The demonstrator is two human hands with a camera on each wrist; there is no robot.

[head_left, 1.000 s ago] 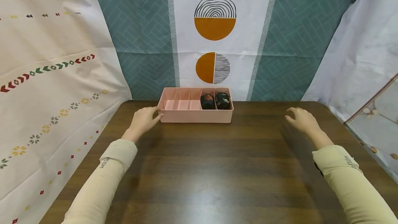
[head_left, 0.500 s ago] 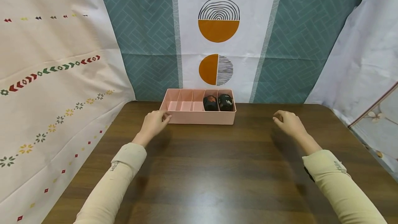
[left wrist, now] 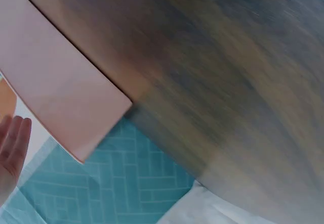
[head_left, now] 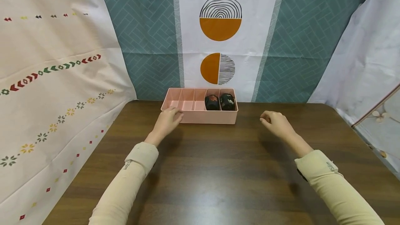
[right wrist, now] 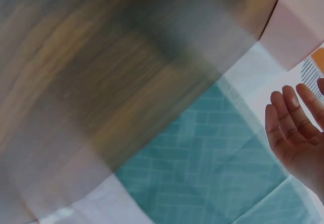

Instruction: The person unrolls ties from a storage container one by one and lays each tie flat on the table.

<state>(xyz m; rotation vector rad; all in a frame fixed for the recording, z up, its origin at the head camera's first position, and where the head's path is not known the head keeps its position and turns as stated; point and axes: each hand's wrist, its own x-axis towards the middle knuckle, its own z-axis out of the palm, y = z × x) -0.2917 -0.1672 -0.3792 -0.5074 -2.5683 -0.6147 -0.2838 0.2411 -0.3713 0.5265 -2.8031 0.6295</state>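
Note:
A pink divided box [head_left: 208, 117] stands at the far edge of the table, in front of the curtain. Its two rightmost compartments each hold a dark rounded bundle: one with a reddish patch [head_left: 212, 102], the other with pale marks [head_left: 227, 102]. I cannot tell what the bundles are. My left hand [head_left: 167, 121] hovers at the box's front left, holding nothing, its fingers loosely bent; in the left wrist view those fingers [left wrist: 16, 140] show beside the box wall. Right of the box, apart from it, my right hand [head_left: 276, 123] hangs over the table, fingers relaxed and holding nothing.
The brown wooden table [head_left: 215, 169] spreads in front of both arms. A teal and white curtain [head_left: 150, 44] hangs directly behind the box. Cream patterned cloth [head_left: 56, 79] borders the left side, and white cloth [head_left: 368, 55] the right.
Both hands have moved inward toward the box: the left one rightward along its front, the right one leftward. The head view has shifted slightly. The box and bundles stay in place.

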